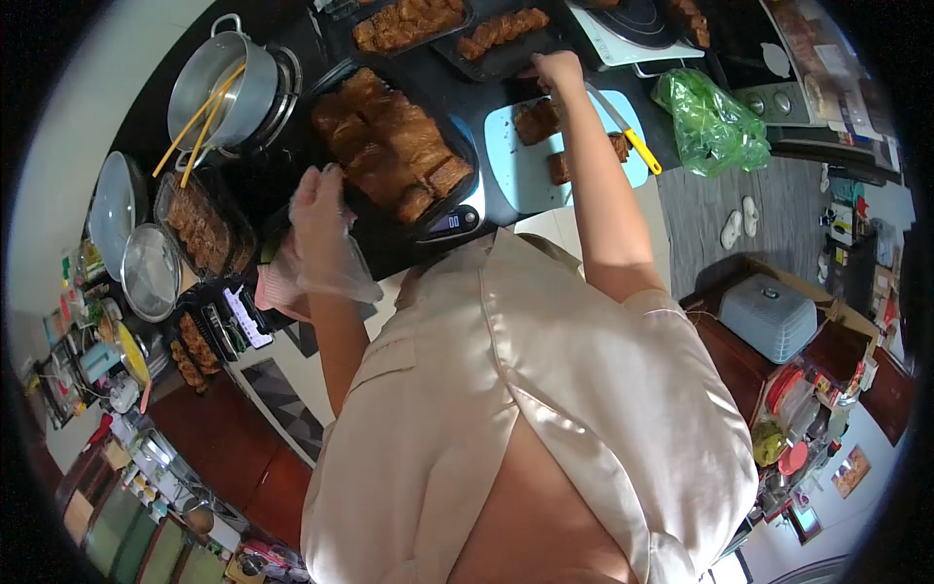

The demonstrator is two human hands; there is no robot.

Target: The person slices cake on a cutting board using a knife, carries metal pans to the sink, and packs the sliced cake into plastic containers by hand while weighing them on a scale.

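Note:
My left hand (316, 200), in a clear plastic glove, hovers at the left side of a large black tray of brown cooked meat slabs (384, 136). Its fingers are loosely bent and apart, with nothing seen in them. My right hand (558, 73) reaches forward to the near right edge of a black tray (501, 63), its fingers closed at the rim. A row of sliced meat (503, 32) lies in that tray. Under my right forearm is a light blue cutting board (506, 175) with meat pieces (536, 123) and a yellow-handled knife (637, 146).
A digital scale (450, 223) reading 0.0 sits under the large tray. At left stand a pot (248, 102) with chopsticks (209, 122), a meat container (199, 229) and a phone (245, 316). A green plastic bag (715, 122) lies right of the board.

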